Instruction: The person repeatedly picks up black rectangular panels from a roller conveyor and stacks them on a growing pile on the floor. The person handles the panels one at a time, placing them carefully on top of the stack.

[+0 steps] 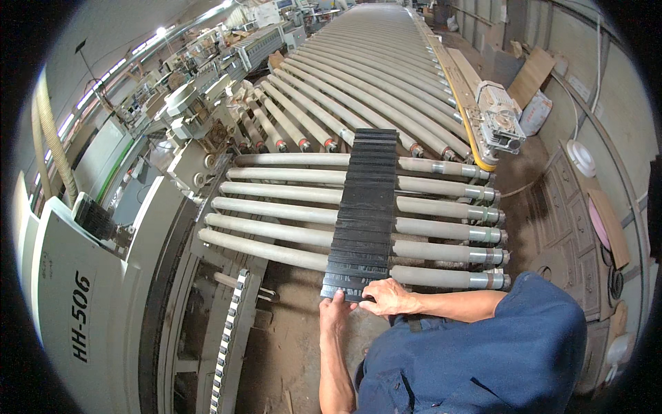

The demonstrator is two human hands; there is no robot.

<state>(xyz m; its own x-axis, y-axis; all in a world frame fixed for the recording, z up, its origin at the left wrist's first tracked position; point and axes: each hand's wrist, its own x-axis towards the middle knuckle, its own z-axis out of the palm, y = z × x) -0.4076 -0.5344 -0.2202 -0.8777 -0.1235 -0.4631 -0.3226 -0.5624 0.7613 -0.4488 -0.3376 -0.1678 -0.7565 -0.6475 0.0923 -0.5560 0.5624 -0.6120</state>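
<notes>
Strips (367,207), black, lie in a row across rollers (434,208) at frame centre, layout apparently done; left hand (334,310) and right hand (388,299) pinch the near end, lower centre, not yet released.

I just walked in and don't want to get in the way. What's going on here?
A person in a dark blue garment has the left hand and right hand on the near end of a long row of flat black strips. The row lies across pale grey cylindrical rollers, reaching away from the person. A white machine housing with curved panels stands to the left.
</notes>
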